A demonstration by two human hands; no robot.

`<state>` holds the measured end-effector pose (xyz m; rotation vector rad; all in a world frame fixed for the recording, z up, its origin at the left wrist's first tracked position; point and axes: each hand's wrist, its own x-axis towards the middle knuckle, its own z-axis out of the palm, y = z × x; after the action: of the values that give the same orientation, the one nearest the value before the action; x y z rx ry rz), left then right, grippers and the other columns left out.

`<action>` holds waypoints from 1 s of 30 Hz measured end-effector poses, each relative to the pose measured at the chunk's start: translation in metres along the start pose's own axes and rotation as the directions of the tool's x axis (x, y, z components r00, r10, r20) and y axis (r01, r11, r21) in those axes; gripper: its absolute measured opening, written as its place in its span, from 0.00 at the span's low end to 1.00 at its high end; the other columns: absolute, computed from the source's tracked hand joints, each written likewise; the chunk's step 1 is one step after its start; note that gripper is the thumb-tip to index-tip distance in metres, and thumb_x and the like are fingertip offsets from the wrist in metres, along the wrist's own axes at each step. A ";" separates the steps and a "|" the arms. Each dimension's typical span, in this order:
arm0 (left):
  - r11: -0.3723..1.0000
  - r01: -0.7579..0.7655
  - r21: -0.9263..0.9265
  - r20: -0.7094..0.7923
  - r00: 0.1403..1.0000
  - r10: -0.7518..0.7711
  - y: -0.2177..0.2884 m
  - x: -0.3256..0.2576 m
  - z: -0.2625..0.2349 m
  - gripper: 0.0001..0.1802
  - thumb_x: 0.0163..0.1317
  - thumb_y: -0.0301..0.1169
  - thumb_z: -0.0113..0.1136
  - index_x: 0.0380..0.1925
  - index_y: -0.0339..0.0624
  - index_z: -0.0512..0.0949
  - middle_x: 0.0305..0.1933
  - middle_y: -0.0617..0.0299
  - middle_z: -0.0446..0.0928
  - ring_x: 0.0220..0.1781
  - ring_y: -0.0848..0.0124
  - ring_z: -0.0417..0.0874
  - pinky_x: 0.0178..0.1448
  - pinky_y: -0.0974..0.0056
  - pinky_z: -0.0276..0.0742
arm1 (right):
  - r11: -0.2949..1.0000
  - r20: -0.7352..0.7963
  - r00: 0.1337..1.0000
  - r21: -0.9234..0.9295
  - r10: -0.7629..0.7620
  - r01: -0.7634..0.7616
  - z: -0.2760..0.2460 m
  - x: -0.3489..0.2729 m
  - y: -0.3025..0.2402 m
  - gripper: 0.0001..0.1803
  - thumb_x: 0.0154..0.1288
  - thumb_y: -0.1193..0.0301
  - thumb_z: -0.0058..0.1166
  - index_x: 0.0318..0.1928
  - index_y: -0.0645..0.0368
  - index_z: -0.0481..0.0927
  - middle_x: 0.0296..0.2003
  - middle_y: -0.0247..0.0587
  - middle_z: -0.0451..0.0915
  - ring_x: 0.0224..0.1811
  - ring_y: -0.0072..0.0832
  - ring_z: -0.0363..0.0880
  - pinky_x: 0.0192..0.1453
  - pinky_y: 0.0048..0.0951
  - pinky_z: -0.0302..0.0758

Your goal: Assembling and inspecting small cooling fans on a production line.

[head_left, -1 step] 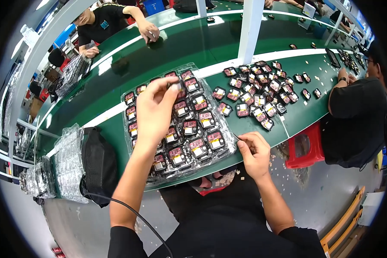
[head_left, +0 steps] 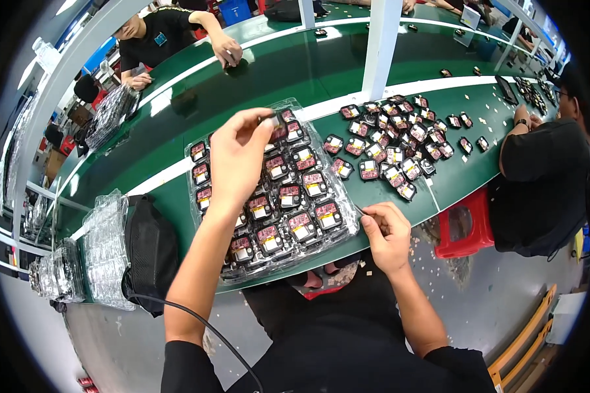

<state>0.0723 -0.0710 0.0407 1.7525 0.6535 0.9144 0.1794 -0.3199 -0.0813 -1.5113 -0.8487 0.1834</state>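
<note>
My left hand (head_left: 236, 160) is above the far part of a clear plastic blister tray (head_left: 352, 221). Thumb and fingers pinch a small black device (head_left: 280, 129) with a reddish face, partly hidden by the hand. Rows of similar black devices (head_left: 289, 195) with pink-red faces and pale labels sit in the tray's pockets. By the tray's near right corner is my right hand (head_left: 388, 237), its fingers closed round a thin dark stick-like tool (head_left: 360, 210); most of the tool is hidden. A loose heap of the same devices (head_left: 394, 155) lies right of the tray.
A white post (head_left: 381, 56) rises behind the heap. Stacked clear trays (head_left: 105, 249) and a black bag (head_left: 152, 245) stand at the left, a dark cable (head_left: 206, 322) near my left arm. One co-worker (head_left: 170, 39) sits across the green table, another (head_left: 544, 177) at right by a red stool (head_left: 464, 226).
My left hand, with the device in it, has shifted very slightly left and away from me. My right hand stays nearly where it was.
</note>
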 end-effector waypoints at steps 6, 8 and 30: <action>0.889 -0.072 0.453 -0.032 0.995 0.097 -0.045 0.078 0.017 0.14 0.61 0.29 0.67 0.45 0.34 0.85 0.36 0.52 0.88 0.37 0.66 0.88 0.46 0.62 0.81 | 0.999 -0.046 0.999 -0.036 -0.014 0.012 0.003 -0.002 0.001 0.07 0.66 0.79 0.65 0.43 0.68 0.84 0.35 0.38 0.80 0.23 0.17 0.67 0.26 0.22 0.64; 0.831 -0.072 0.552 0.035 0.997 0.063 -0.052 0.083 0.019 0.14 0.62 0.29 0.66 0.46 0.35 0.85 0.36 0.50 0.88 0.39 0.60 0.89 0.50 0.59 0.82 | 0.999 -0.054 0.999 -0.050 -0.002 0.000 0.003 0.000 -0.003 0.06 0.66 0.79 0.65 0.43 0.67 0.84 0.35 0.38 0.80 0.23 0.17 0.68 0.26 0.22 0.65; 0.421 -0.440 0.793 0.514 0.855 -0.075 -0.048 0.039 0.030 0.45 0.76 0.60 0.44 0.72 0.25 0.60 0.79 0.33 0.58 0.83 0.45 0.54 0.83 0.36 0.46 | 0.996 -0.035 0.999 -0.086 -0.002 -0.001 0.003 0.002 -0.006 0.07 0.67 0.78 0.64 0.44 0.67 0.83 0.35 0.38 0.80 0.24 0.18 0.72 0.28 0.22 0.69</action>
<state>0.1191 -0.0401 0.0008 2.9718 0.6459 0.1300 0.1764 -0.3170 -0.0752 -1.5896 -0.8382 0.1207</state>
